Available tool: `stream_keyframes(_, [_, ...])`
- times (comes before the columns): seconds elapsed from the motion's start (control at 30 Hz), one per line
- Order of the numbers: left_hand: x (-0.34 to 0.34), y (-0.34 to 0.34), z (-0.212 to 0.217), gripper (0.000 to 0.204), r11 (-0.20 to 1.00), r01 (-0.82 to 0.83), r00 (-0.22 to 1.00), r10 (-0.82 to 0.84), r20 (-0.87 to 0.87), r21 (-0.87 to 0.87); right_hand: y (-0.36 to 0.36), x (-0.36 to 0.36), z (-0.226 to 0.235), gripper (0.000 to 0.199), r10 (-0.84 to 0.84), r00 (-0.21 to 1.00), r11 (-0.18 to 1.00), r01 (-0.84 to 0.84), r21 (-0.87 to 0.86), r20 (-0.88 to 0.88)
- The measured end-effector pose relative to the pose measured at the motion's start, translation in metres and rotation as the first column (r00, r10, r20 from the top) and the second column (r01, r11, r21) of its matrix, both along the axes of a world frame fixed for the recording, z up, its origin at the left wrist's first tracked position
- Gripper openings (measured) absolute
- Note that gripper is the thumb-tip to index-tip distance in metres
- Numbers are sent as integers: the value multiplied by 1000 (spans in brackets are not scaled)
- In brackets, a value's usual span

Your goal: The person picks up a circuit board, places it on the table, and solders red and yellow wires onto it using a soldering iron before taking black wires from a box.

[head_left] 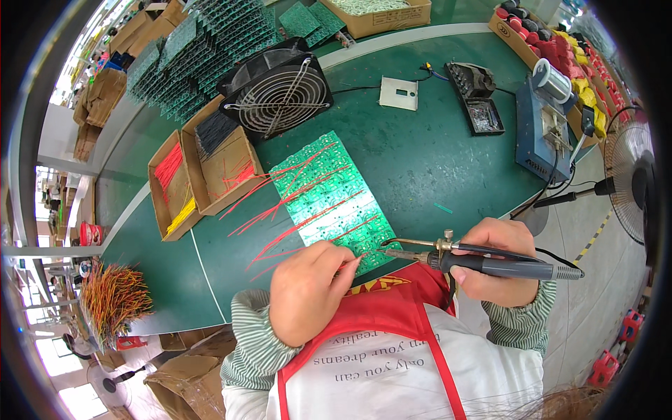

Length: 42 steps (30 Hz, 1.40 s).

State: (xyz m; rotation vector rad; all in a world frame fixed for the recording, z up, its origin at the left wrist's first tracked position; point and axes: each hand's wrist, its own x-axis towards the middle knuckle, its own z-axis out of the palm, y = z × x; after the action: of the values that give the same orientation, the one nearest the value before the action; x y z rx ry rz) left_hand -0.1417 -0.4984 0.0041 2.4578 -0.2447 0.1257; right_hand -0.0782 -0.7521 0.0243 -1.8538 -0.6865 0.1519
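Note:
A green circuit board panel [323,183] lies on the table in front of me, with several red wires [288,198] reaching out over its left edge. My left hand [308,285] is at the panel's near edge, thumb and fingertips pinched on a thin red wire. My right hand [500,262] grips the dark handle of a soldering iron [507,267] that has a brass-coloured feed fitting. Its tip points left, close to the board surface near my left fingertips. Whether the tip touches the board is too small to tell.
Cardboard boxes [203,197] of red, yellow and dark wires sit left of the panel, by a black fan [283,94]. Stacked green boards [203,59] stand behind. A blue soldering unit [537,133] with a solder spool [551,80] is at right. A wire bundle [115,297] lies far left.

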Motion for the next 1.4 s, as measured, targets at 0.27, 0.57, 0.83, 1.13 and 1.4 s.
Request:
stream_keyframes(0.27, [10, -7, -9, 8, 996, -5, 996, -4, -93, -93, 0, 1, -5, 18, -9, 1000, 1000, 9, 9, -18])
stream_keyframes(0.57, [10, -11, -12, 8, 996, -26, 997, 19, -75, -91, -1, 4, -6, 18, 6, 1000, 1000, -5, 24, -13])
stream_keyframes(0.83, [9, -12, -13, 8, 997, -28, 997, 22, -67, -77, 1, 3, -7, 18, 20, 999, 999, -19, 34, -46])
stream_keyframes(1.13, [7, -8, -7, 10, 998, -15, 997, 11, -72, -57, -5, -1, -7, 18, -3, 1000, 999, 2, 48, 9])
stream_keyframes(1.4, [3, 18, 4, 13, 996, 60, 977, -44, -206, 68, 8, -6, -7, 18, 29, 999, 999, -27, 43, -43])
